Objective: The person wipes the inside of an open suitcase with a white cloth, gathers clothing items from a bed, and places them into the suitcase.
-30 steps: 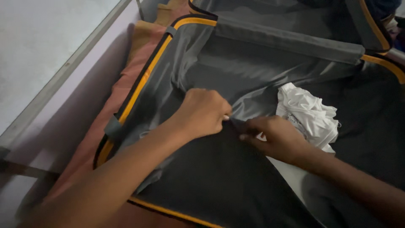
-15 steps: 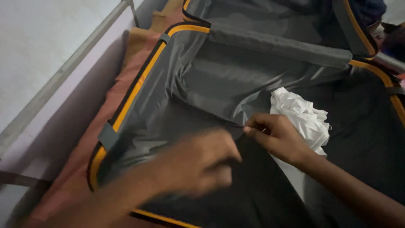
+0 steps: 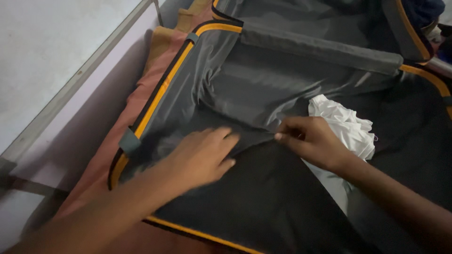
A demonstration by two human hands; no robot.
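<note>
Open grey-lined suitcase with orange piping (image 3: 162,89). Left hand (image 3: 200,157) lies flat, fingers spread, on the black fabric panel (image 3: 263,197). Right hand (image 3: 308,141), at its 3 o'clock, pinches the panel's edge, possibly a zip pull. Crumpled white cloth (image 3: 346,124) just beyond. Step: securing the panel; next needs a steady pull.

Left hand (image 3: 202,157) flat on dark cloth (image 3: 245,197), right hand (image 3: 310,141) pinching grey lining (image 3: 254,94)

The left hand (image 3: 200,157) is motion-blurred — its fingers (image 3: 225,139) smear; the suitcase (image 3: 155,101) runs off frame.
</note>
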